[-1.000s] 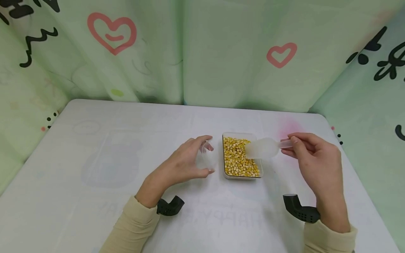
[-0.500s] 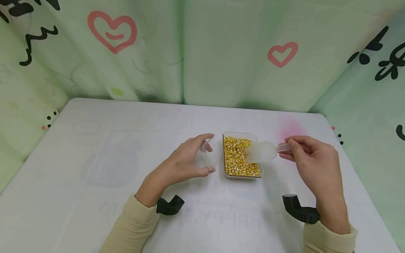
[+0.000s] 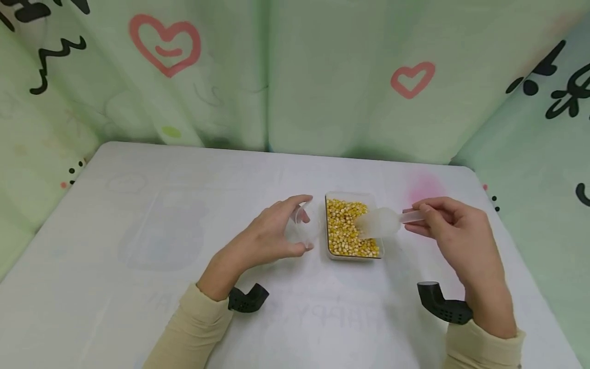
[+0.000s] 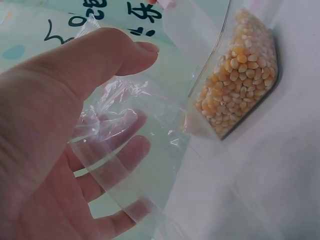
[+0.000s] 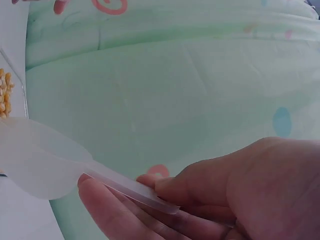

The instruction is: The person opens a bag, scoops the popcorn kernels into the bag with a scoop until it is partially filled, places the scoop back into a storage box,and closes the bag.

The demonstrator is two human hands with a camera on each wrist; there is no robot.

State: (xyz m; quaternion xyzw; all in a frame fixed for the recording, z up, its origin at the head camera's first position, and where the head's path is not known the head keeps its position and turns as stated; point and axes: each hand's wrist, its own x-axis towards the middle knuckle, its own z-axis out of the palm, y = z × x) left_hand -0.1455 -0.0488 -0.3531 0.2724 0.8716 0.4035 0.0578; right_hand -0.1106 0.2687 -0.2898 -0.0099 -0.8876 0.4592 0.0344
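White table, corn between hands

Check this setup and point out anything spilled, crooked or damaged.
Nothing stands out. The corn kernels lie inside the upright container, with no spill visible on the table. The scoop in the right hand shows no damage. The clear plastic at the left hand is wrinkled, which seems normal for thin film.
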